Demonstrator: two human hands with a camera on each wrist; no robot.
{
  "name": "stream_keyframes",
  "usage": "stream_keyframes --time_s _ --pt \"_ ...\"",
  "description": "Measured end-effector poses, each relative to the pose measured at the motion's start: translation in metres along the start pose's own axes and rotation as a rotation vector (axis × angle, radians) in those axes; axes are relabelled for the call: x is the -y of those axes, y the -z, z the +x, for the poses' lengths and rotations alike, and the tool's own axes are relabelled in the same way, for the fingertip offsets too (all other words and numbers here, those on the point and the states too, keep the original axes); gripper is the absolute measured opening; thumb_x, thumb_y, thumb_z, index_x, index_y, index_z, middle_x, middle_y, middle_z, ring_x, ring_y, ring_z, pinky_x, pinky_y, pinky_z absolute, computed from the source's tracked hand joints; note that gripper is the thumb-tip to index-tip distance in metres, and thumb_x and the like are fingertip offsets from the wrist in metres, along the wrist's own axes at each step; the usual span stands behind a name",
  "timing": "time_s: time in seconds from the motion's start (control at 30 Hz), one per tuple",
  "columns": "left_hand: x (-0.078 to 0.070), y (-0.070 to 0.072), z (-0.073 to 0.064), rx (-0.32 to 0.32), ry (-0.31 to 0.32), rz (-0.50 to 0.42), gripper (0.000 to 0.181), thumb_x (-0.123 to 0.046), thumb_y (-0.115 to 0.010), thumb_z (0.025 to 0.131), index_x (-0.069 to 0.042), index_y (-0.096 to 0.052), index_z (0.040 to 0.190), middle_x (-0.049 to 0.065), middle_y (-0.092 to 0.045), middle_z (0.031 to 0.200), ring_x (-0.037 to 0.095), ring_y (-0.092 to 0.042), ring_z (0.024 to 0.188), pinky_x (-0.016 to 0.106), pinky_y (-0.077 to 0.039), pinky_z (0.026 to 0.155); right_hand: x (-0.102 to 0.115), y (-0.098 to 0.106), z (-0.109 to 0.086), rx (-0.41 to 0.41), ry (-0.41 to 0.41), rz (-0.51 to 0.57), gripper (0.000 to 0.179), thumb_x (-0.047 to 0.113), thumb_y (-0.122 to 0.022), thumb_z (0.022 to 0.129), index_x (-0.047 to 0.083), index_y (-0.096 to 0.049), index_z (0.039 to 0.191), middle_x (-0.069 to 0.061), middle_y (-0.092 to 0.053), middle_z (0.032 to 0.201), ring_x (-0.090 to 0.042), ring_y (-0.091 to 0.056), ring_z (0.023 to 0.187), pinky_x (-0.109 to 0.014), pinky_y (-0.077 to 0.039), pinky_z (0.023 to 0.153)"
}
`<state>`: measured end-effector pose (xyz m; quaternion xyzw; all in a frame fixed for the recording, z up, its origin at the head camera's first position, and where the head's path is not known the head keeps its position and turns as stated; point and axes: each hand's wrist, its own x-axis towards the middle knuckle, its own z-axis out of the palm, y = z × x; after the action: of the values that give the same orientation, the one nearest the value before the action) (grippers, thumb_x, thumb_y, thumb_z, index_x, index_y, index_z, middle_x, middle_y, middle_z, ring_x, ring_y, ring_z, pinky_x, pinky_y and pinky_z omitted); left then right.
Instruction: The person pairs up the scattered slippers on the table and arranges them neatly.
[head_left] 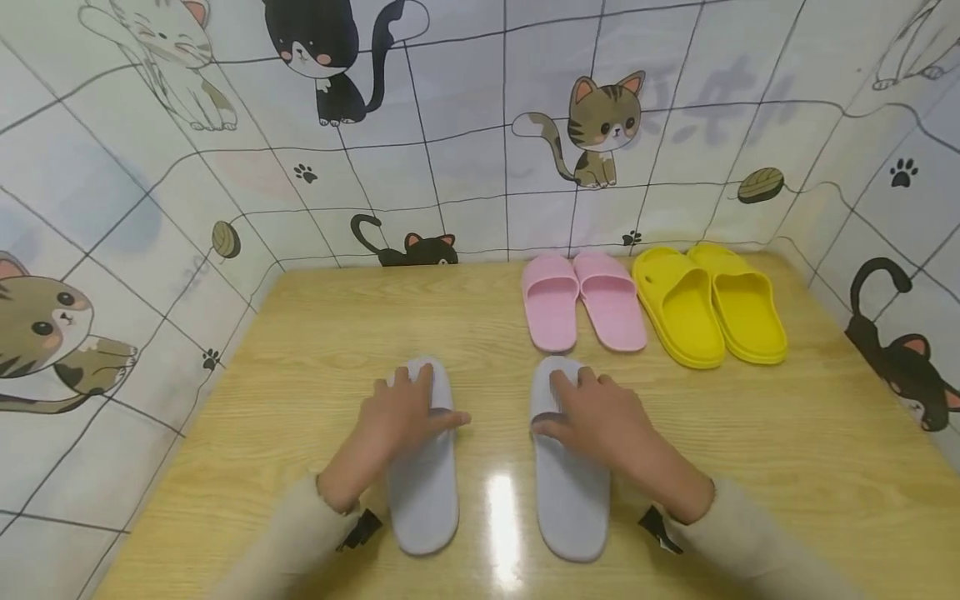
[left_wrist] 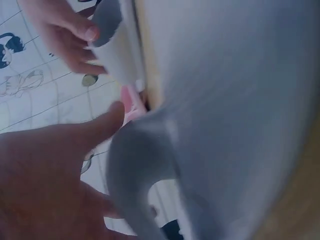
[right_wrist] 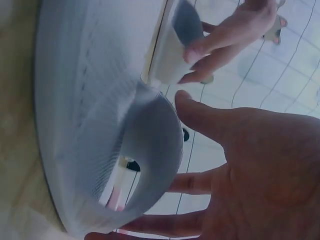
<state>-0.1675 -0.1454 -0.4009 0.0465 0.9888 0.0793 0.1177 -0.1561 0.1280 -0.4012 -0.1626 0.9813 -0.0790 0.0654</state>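
Observation:
Two light grey open-toe-backed slippers lie apart on the wooden surface, toes pointing to the wall. Over the strap of the left slipper (head_left: 424, 508) is my left hand (head_left: 401, 417), its thumb stretched out past the inner edge. My right hand (head_left: 603, 417) lies over the strap of the right slipper (head_left: 573, 512), fingers spread toward the toe and thumb near the strap opening. In the right wrist view the fingers (right_wrist: 187, 222) look straight beside the strap (right_wrist: 155, 145). The left wrist view has the left thumb (left_wrist: 107, 122) close to its slipper's strap (left_wrist: 140, 155); finger contact is partly hidden.
Pink slippers (head_left: 551, 321) stand side by side at the back, with yellow clogs (head_left: 693, 333) to their right. Behind the wooden surface (head_left: 322, 333) rises a white wall (head_left: 465, 108) with cat drawings, and similar walls flank both sides.

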Motion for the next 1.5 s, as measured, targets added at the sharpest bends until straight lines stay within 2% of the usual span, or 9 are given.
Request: stream_keyframes --time_s 0.1,0.2,0.4,0.53,0.77,0.93,1.1,1.3,1.5 --pt "0.001 -0.008 -0.004 0.002 -0.013 -0.007 0.121 -0.076 -0.076 0.075 -0.009 -0.027 0.163 0.034 -0.043 0.152 0.060 -0.052 0.125 0.063 -0.056 0.083 0.010 -0.002 -0.004 0.001 0.011 0.000 0.069 0.058 -0.075 0.088 0.008 -0.056 0.132 -0.022 -0.061 0.107 -0.037 -0.062 0.088 -0.049 -0.054 0.060" --pt "0.000 -0.010 -0.005 -0.014 -0.023 -0.016 0.126 -0.070 -0.081 0.074 -0.009 -0.019 0.165 0.036 -0.030 0.161 0.063 -0.045 0.133 0.066 -0.055 0.088 0.020 -0.004 -0.006 0.012 0.030 0.003 0.088 0.059 -0.080 0.082 0.003 -0.051 0.144 -0.030 -0.060 0.124 -0.045 -0.063 0.105 -0.053 -0.057 0.065" --pt "0.003 -0.010 -0.003 -0.067 -0.027 -0.016 0.109 -0.059 -0.084 0.076 -0.003 -0.030 0.151 0.037 -0.027 0.162 0.060 -0.052 0.123 0.062 -0.057 0.079 0.036 -0.009 0.003 0.015 0.080 -0.010 0.124 0.065 -0.090 0.064 -0.001 -0.039 0.155 -0.041 -0.042 0.151 -0.059 -0.047 0.136 -0.067 -0.056 0.084" --pt "0.006 -0.010 -0.004 -0.082 -0.041 -0.032 0.106 -0.059 -0.085 0.077 -0.004 -0.032 0.150 0.039 -0.021 0.163 0.062 -0.053 0.121 0.063 -0.057 0.077 0.044 -0.013 0.018 -0.033 0.109 -0.021 0.128 0.067 -0.092 0.059 -0.001 -0.040 0.154 -0.042 -0.044 0.149 -0.058 -0.049 0.134 -0.064 -0.057 0.081" --pt "0.009 -0.013 -0.021 -0.034 -0.051 0.003 0.137 -0.070 -0.088 0.064 -0.008 -0.020 0.165 0.037 -0.017 0.166 0.068 -0.051 0.123 0.068 -0.055 0.083 0.051 -0.012 0.045 -0.067 0.125 0.005 0.122 0.061 -0.091 0.067 0.003 -0.034 0.158 -0.039 -0.040 0.154 -0.057 -0.046 0.138 -0.065 -0.056 0.088" --pt "0.013 -0.018 -0.028 -0.078 -0.064 -0.013 0.128 -0.062 -0.089 0.068 -0.016 -0.020 0.166 0.038 -0.021 0.164 0.066 -0.057 0.114 0.067 -0.056 0.080 0.055 -0.011 0.031 0.033 0.123 0.050 0.122 0.056 -0.094 0.066 0.012 -0.032 0.161 -0.035 -0.027 0.164 -0.062 -0.033 0.145 -0.070 -0.054 0.089" --pt "0.026 -0.023 -0.042 -0.104 -0.028 0.008 0.121 -0.060 -0.091 0.067 -0.022 -0.028 0.163 0.040 -0.025 0.160 0.060 -0.061 0.104 0.061 -0.058 0.072 0.061 -0.019 0.013 0.168 0.159 0.098 0.138 0.058 -0.097 0.058 0.016 -0.022 0.166 -0.032 -0.009 0.169 -0.063 -0.018 0.151 -0.070 -0.053 0.091" --pt "0.034 -0.018 -0.054 -0.078 -0.006 0.005 0.129 -0.066 -0.090 0.062 -0.027 -0.023 0.166 0.036 -0.030 0.159 0.053 -0.063 0.098 0.057 -0.056 0.067 0.066 -0.020 0.014 0.146 0.188 0.098 0.145 0.056 -0.100 0.054 0.013 -0.018 0.166 -0.034 -0.006 0.169 -0.065 -0.015 0.150 -0.067 -0.054 0.092" --pt "0.036 -0.015 -0.051 -0.085 -0.038 0.020 0.129 -0.063 -0.090 0.064 -0.025 -0.021 0.166 0.036 -0.035 0.154 0.048 -0.065 0.094 0.054 -0.056 0.066 0.071 -0.019 0.028 0.128 0.197 0.087 0.146 0.056 -0.100 0.053 0.010 -0.018 0.166 -0.037 -0.007 0.167 -0.067 -0.016 0.148 -0.069 -0.052 0.097"
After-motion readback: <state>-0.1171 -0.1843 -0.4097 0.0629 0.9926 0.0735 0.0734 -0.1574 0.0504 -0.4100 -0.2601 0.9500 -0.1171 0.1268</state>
